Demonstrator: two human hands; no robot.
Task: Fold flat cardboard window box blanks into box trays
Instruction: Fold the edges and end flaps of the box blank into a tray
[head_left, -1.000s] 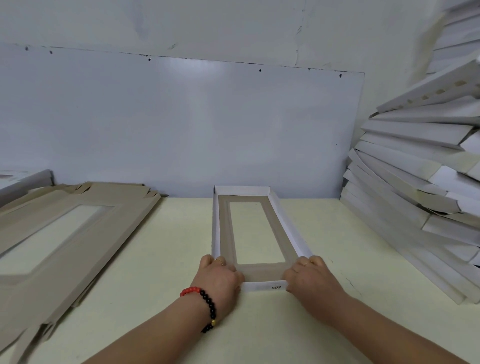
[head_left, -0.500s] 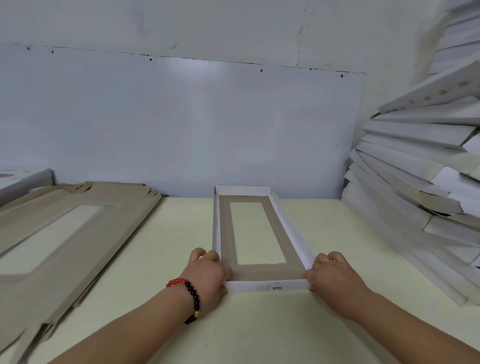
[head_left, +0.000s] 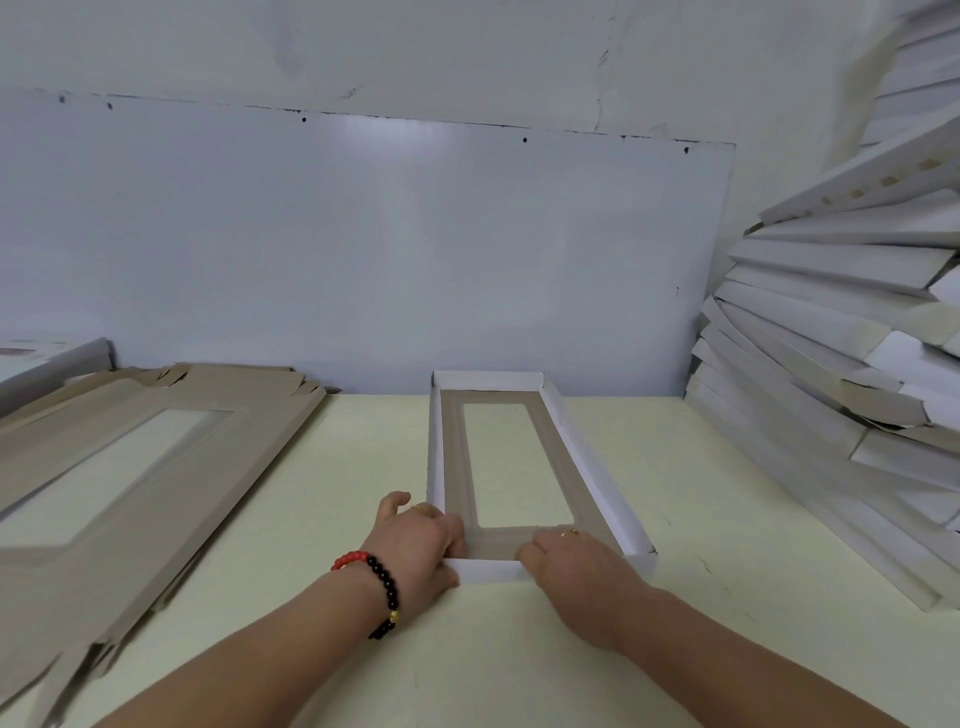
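Observation:
A folded box tray (head_left: 587, 467), white outside and brown inside with a long window cut-out, lies lengthwise on the pale table in front of me. My left hand (head_left: 418, 545), with a red and black bead bracelet at the wrist, grips the tray's near left corner. My right hand (head_left: 576, 566) lies over the near end wall, its fingers reaching inside onto the brown floor. How its fingertips sit is hidden.
A stack of flat brown window blanks (head_left: 119, 467) lies at the left of the table (head_left: 701, 519). Folded white trays (head_left: 841, 374) are piled high against the right wall. A grey-white board (head_left: 363, 249) stands behind the table.
My right hand moved left from the tray's near right corner to the middle of the near wall and reached inside. My left hand stayed at the near left corner.

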